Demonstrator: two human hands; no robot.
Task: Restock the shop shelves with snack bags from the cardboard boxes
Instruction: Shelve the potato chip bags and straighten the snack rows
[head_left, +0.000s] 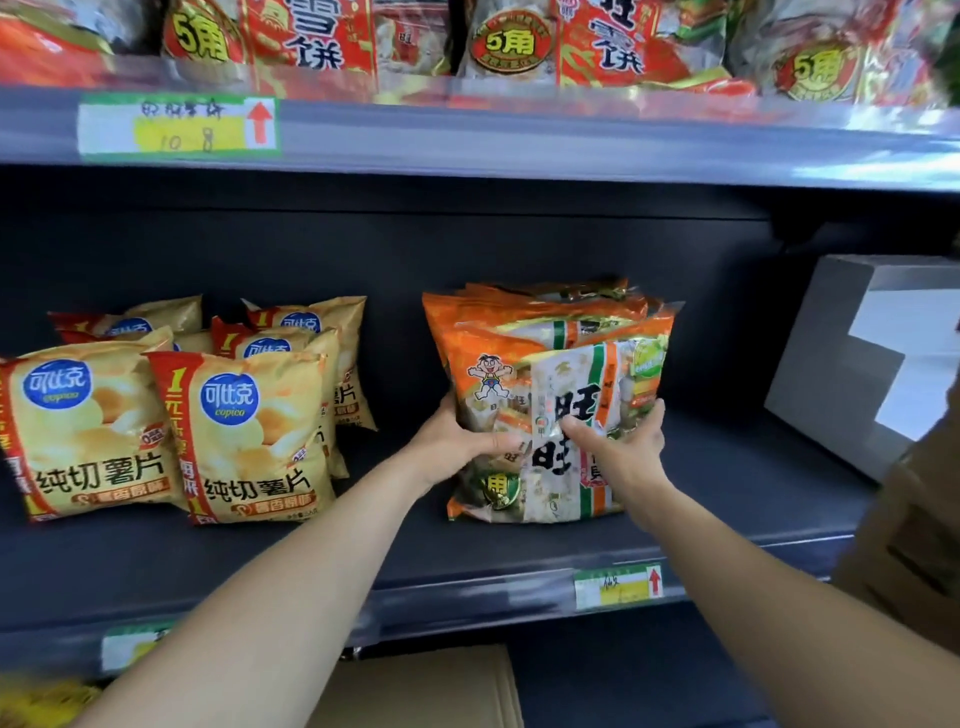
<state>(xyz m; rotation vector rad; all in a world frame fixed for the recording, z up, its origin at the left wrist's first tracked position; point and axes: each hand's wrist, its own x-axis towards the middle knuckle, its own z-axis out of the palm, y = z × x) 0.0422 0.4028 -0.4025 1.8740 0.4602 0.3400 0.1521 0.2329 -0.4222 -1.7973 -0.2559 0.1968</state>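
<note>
Standing right of centre on the dark shelf (753, 483), the orange snack bags (550, 338) make a light, puffy, slippery bundle with brittle contents, I judge, best held low at both sides. My left hand (457, 439) and right hand (631, 447) grip those sides, thumbs curled over the glossy cartoon-printed front.

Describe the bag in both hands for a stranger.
On the dark middle shelf, between the yellow chip bags and the grey box, stand orange bags. The front orange bag, gripped by left hand and right hand, is it: unlike the chip bags, it shows a cartoon boy beside a white band of black characters.
</note>
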